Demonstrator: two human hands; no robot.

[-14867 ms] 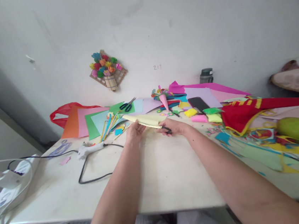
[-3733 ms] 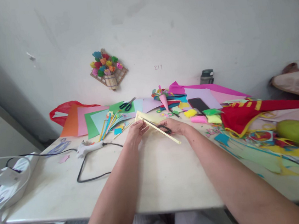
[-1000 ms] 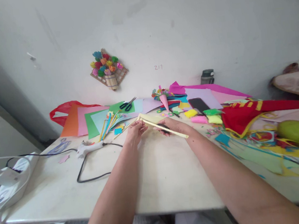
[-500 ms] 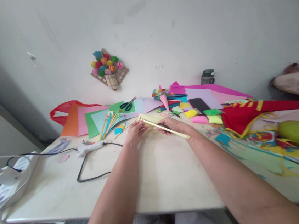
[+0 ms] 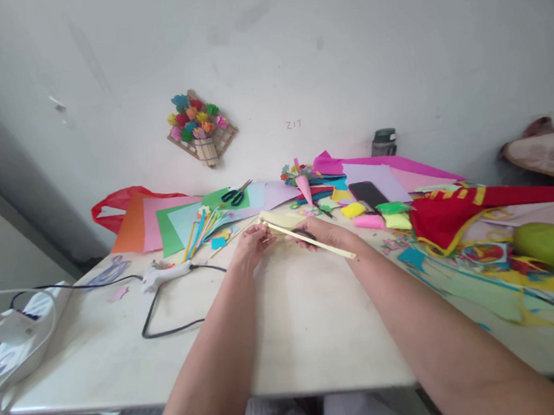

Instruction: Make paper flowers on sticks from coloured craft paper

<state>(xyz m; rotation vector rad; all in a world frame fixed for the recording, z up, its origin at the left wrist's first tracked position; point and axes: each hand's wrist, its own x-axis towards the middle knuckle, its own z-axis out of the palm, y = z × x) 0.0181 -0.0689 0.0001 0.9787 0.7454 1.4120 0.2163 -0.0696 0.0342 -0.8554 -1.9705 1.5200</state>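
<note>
With the left hand [image 5: 255, 241] pinching the pale yellow paper [image 5: 285, 219] above the surface [image 5: 310, 336] and the right hand [image 5: 323, 230] curled round dark-handled scissors [image 5: 306, 232] (blades hidden), a straight cut likely wants the paper taut, its narrow strip [image 5: 333, 248] clear.

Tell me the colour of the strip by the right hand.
The strip is pale yellow; head view.

This looks like a craft corner: a desk [image 5: 310, 336] against a pale wall [image 5: 260, 51] bears coloured sheets [image 5: 156, 228], scissors [image 5: 240, 191], a glue gun [image 5: 168, 273] and paper cuttings [image 5: 483, 288]
</note>
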